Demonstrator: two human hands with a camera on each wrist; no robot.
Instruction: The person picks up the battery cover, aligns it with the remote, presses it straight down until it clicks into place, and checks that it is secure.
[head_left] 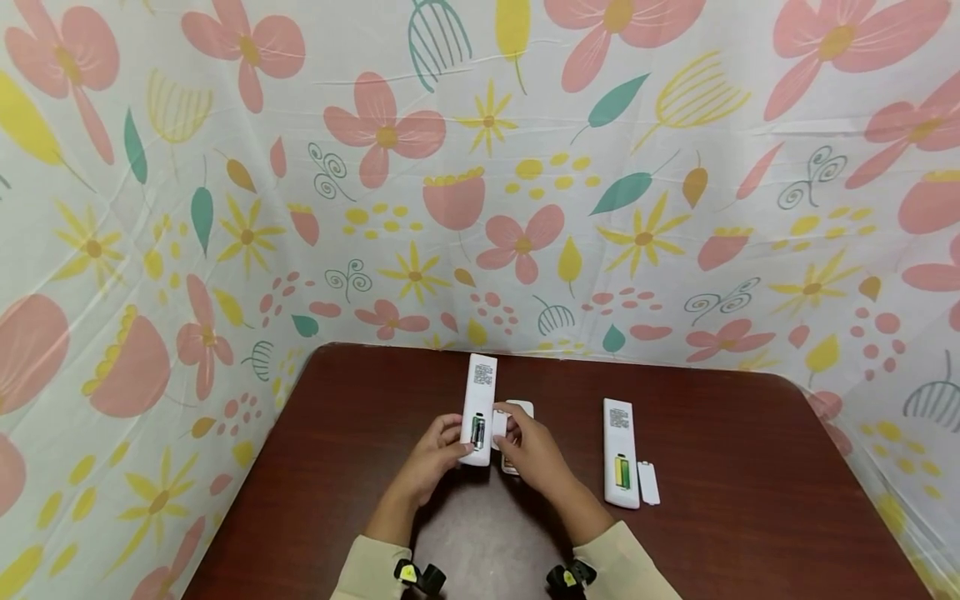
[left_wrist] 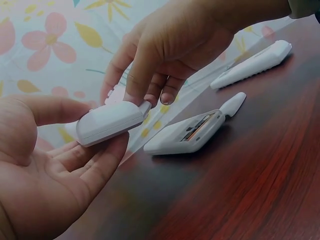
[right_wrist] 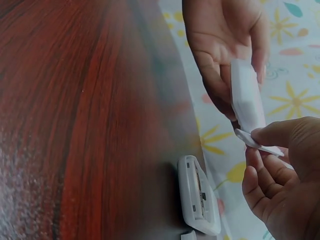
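left hand (head_left: pixel 432 457) grips white remote (head_left: pixel 479 396); right hand (head_left: pixel 536 454) pinches cover (head_left: pixel 499 426) beside it

White remote (head_left: pixel 480 393) raised, tilted (batteries (head_left: pixel 479 432) exposed); white cover (head_left: pixel 499 425) just beside.

Head view from above, facing forward and down, close wrist views, all sharing hands (head_left: pixel 432 454), table (head_left: pixel 750 500)

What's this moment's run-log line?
left hand: holds long white plastic remote, back open | right hand: pinches thin white plastic cover | brown wooden table: second long white remote, white cover beside it
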